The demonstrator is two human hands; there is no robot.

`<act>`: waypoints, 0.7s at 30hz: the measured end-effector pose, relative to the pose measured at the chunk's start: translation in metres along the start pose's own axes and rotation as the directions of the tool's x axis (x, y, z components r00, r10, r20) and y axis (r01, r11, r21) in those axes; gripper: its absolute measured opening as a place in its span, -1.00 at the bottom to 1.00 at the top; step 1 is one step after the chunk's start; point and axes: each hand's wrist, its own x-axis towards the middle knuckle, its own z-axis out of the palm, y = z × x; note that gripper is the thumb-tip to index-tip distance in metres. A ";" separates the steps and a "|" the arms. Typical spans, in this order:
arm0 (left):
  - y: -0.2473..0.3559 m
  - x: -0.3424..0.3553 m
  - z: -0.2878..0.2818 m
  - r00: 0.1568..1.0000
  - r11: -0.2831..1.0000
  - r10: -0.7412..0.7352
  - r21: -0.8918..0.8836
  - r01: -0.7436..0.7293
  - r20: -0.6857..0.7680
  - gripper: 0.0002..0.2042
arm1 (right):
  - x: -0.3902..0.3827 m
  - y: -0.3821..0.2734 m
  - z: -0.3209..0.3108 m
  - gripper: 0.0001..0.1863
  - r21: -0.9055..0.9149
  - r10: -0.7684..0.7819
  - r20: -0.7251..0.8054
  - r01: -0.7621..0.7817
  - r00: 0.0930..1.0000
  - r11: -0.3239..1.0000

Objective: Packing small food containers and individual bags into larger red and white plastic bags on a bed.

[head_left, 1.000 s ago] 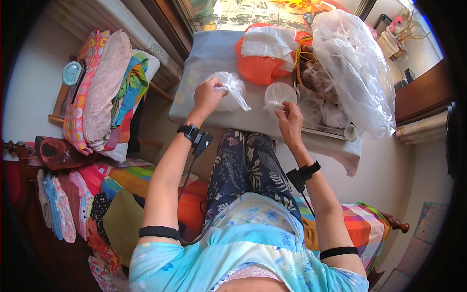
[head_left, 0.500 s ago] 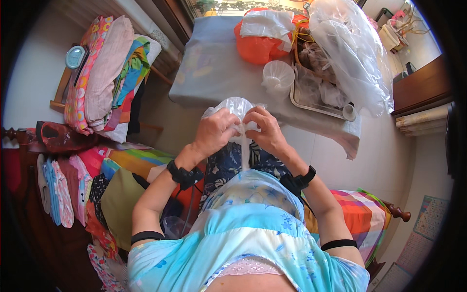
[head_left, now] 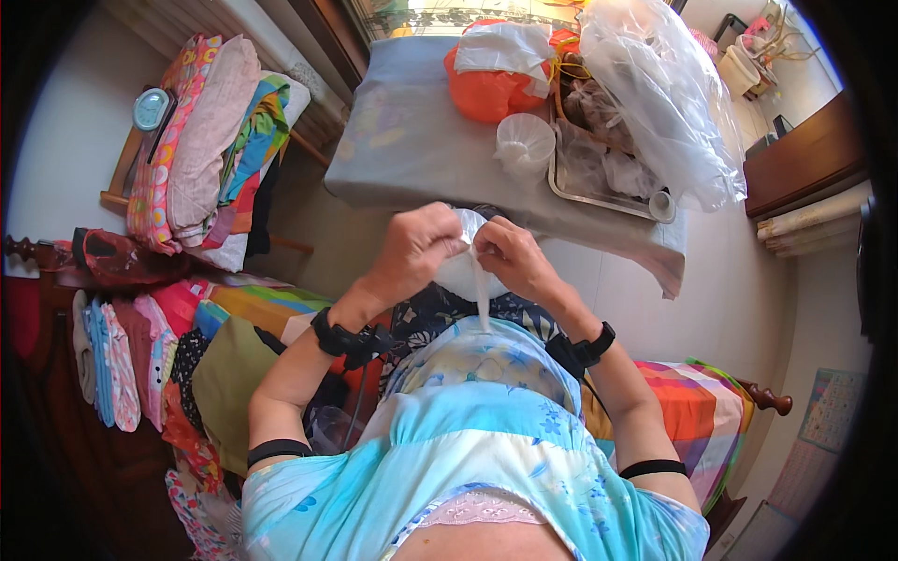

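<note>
Above my lap, both hands pinch a thin translucent plastic bag [head_left: 470, 224]. My left hand [head_left: 418, 245] grips it from the left with fingers pressed together. On the other side, my right hand [head_left: 513, 259] holds the gathered plastic, its fingers curled in. A narrow twisted strip of the bag hangs down between the hands toward my dress. Below the hands a pale rounded part of it rests over dark patterned cloth [head_left: 426, 320]; what is inside cannot be made out.
Ahead stands a table with a grey cloth [head_left: 402, 122]. On it are a red plastic bag [head_left: 486, 93], a translucent ribbed container [head_left: 524, 147], a metal tray [head_left: 599, 208] and a large clear plastic bag [head_left: 669, 112]. Folded clothes [head_left: 220, 150] are piled at left.
My hands have drawn closer together on the bag, and the left hand has risen slightly. The plastic that spread out beyond the fingers is now bunched between them.
</note>
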 end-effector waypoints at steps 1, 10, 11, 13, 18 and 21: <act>0.004 0.002 -0.006 0.993 0.979 -0.121 -0.164 0.119 0.002 -0.97 | -0.002 0.000 -0.001 -0.83 0.007 0.011 0.027 -0.011 1.000 1.000; 0.008 0.011 -0.016 0.894 0.663 -0.436 -0.637 0.394 0.099 -0.94 | -0.004 0.004 0.001 -0.82 0.039 0.104 -0.055 -0.102 0.993 0.994; -0.002 0.006 -0.011 0.884 0.729 -0.441 -0.511 0.455 0.158 -0.92 | -0.004 0.005 0.001 -0.82 0.038 0.105 -0.056 -0.103 0.993 0.994; -0.027 -0.010 0.001 0.839 0.815 -0.476 -0.227 0.533 0.262 -0.85 | -0.004 0.003 0.003 -0.81 0.057 0.132 -0.068 -0.128 0.989 0.990; -0.024 -0.013 0.005 0.909 0.919 -0.392 0.009 0.395 0.142 -0.80 | -0.005 0.012 -0.002 -0.84 0.012 -0.032 -0.202 0.035 0.979 0.999; -0.031 -0.020 -0.012 0.900 0.894 -0.429 -0.103 0.436 0.081 -0.77 | -0.009 0.041 -0.012 -0.86 0.212 0.144 -0.329 -0.075 0.933 0.974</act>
